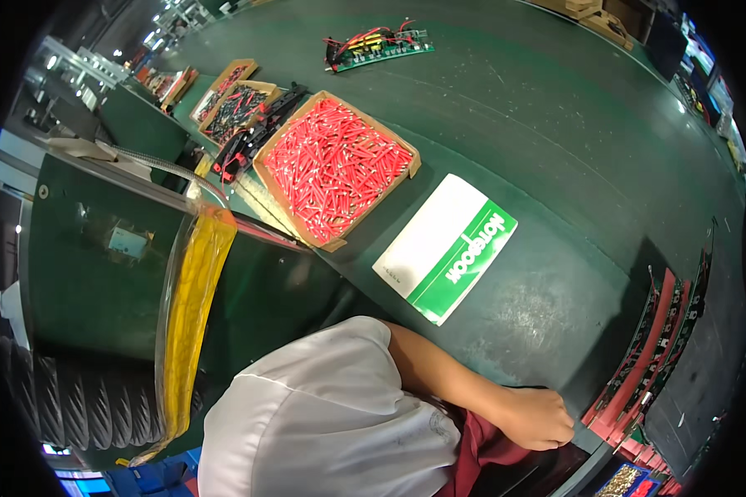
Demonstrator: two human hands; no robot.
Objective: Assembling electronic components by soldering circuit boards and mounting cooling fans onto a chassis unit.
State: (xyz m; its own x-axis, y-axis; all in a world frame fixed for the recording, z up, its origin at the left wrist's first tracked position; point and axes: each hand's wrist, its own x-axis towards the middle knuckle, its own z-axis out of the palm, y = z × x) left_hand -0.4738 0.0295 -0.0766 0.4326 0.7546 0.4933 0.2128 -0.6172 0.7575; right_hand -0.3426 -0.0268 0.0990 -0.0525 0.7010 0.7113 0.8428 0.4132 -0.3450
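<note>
From the lower edge my left arm, in a white short sleeve, reaches right along the near edge of the bench. My left hand [537, 419] is closed at its end, fingers curled; what they hold, if anything, is hidden. Beneath the forearm is dark red cloth [485, 447]. Beyond the arm, apart from it, lies a green and white notebook [450, 248]. To the right of the hand stand several long circuit boards [680, 331] with red strips [660, 340] between them. My right hand is out of view.
A cardboard tray of short red wires [336, 170] sits left of the notebook. Farther left is a tray of dark parts [239, 112]. A wired circuit board [381, 48] lies at the back. A yellow strip [197, 315] and black ribbed hose [99, 410] are at left.
</note>
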